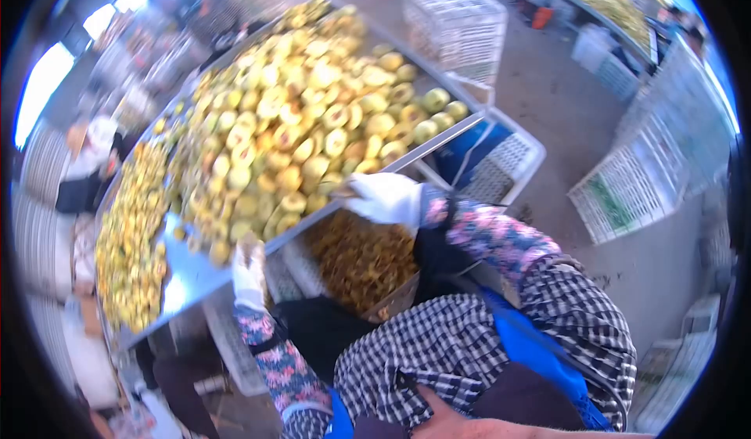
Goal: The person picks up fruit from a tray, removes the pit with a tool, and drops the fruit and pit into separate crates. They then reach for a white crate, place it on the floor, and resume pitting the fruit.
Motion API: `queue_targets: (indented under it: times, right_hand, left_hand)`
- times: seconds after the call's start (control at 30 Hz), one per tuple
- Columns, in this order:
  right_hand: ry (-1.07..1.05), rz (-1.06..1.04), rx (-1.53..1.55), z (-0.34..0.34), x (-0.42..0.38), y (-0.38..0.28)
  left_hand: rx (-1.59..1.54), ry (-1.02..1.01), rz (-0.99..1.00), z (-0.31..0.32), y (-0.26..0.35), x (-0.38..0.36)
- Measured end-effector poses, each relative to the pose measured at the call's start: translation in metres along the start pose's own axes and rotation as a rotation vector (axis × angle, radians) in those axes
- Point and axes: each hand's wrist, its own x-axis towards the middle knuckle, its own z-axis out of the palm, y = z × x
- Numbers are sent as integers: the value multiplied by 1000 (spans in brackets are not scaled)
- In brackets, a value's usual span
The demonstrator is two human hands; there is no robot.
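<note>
My left hand (249, 276), in a white glove, is at the near rim of the metal tray (364, 177). Its fingers are closed, with something brownish and indistinct at their tips. Farther right, my right hand (385, 198), also gloved in white, is blurred over the same rim. It is closed around a small dark item that I cannot make out. Yellow-green cut fruit (285, 138), much of it halved, lies piled on the tray beyond both hands. Smaller yellow pieces (133, 235) are heaped at the tray's left.
Below the tray, between my arms, a crate holds brown-orange scraps (364, 263). A white crate (508, 165) sits right of the tray, with stacked crates (458, 28) behind it. Another crate (626, 188) stands tilted at the right. Bare skin (450, 419) shows at the bottom edge.
</note>
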Motion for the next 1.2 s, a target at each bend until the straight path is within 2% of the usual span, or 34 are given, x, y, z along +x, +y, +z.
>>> queue_targets:
  times: [0.03,0.07,0.1,0.17,0.23,0.27,0.3,0.33,0.37,0.4,0.43,0.47,0.5,0.53,0.57,0.63,0.67,0.73,0.8,0.83,0.87,0.9,0.97,1.03,1.07,1.1,1.13,1.17,1.2]
  right_hand:
    - [141,-17,-42,14,15,10]
    - [203,-16,-26,14,24,2]
    - [249,-52,60,8,32,-13]
    - [87,31,-26,10,52,-16]
    - [92,26,-104,15,55,-9]
    - [74,-16,-89,17,59,6]
    - [52,-55,-73,17,63,24]
    - [73,-144,-17,-9,51,26]
    - [-130,5,-62,-39,53,34]
    - [-132,9,-111,-66,57,50]
    - [0,30,-136,-97,52,70]
    - [140,128,-16,-126,47,98]
    - [122,284,5,-156,47,140]
    - [461,426,-118,-183,42,161]
    - [524,340,-208,-192,38,255]
    - [726,735,-202,-236,26,318]
    - [732,729,-203,-249,29,333]
    - [882,716,-415,-264,36,356]
    - [835,481,-427,-277,63,346]
    - [824,366,-531,-276,85,388]
    - [728,462,-467,-280,91,370]
    - [634,380,-409,-282,103,399]
    - [458,537,-169,-286,81,382]
    - [523,604,-196,-266,45,417]
    - [431,715,-62,-262,11,417]
    - [349,824,-109,-242,-22,461]
    - [257,903,-101,-225,-63,471]
    - [115,938,-251,-211,-107,468]
    - [-43,964,-240,-202,-145,447]
  left_hand:
    - [-191,-229,102,28,7,1]
    - [-305,-299,-2,61,30,1]
    - [-516,-302,-140,97,46,8]
    - [-839,-316,-190,145,84,10]
    - [-983,-326,-247,176,56,43]
    - [-950,-298,-239,184,74,38]
    - [-947,-302,-214,192,67,43]
    - [-846,-238,-138,199,72,40]
    - [-726,-172,-55,201,75,41]
    - [-380,-168,210,195,52,52]
    - [-209,-5,261,201,62,51]
    - [-233,-52,201,203,56,55]
    - [-259,-93,143,204,47,56]
    - [-246,-114,146,205,47,54]
    - [-237,-133,152,209,49,52]
    - [-163,-134,208,215,58,51]
    - [-169,-118,216,216,59,53]
    - [-161,-95,211,222,60,59]
    - [-160,-98,223,221,46,54]
    - [-123,-111,195,221,49,50]
    - [-95,-49,151,224,53,47]
    - [-69,13,119,224,56,47]
    - [-36,-14,181,215,40,51]
    - [-41,-20,322,210,23,53]
    - [-47,15,150,219,42,46]
    - [-26,1,135,229,53,46]
    - [28,30,144,236,63,44]
    - [82,61,156,238,71,40]
    - [158,3,170,236,77,40]
